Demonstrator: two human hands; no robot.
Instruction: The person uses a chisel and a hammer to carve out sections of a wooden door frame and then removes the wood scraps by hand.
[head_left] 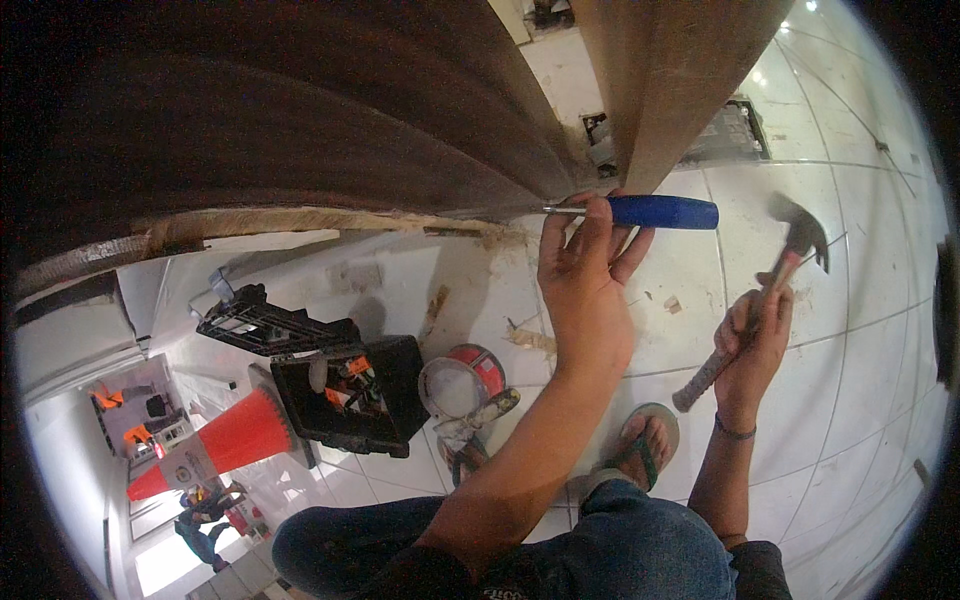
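Observation:
My left hand (590, 275) is closed on a blue-handled tool (668, 212) with a slim metal shaft, held level. The shaft points left, its tip at the lower edge of a dark brown wooden panel (340, 120); whether it touches is unclear. A brown upright wooden piece (672, 70) rises just beyond my fingers, and a pale, rough strip (380, 221) runs along the panel's edge. My right hand (755, 340) grips a claw hammer (800, 235) by its handle, the head raised to the right of the blue handle.
An open black toolbox (395, 385), an orange traffic cone (240, 430) and a round can (470, 372) stand at lower left on white tiles (680, 290). My sandalled feet are below my hands. People in the distance (203, 535) are at far left. A thin cable (880, 147) lies at right.

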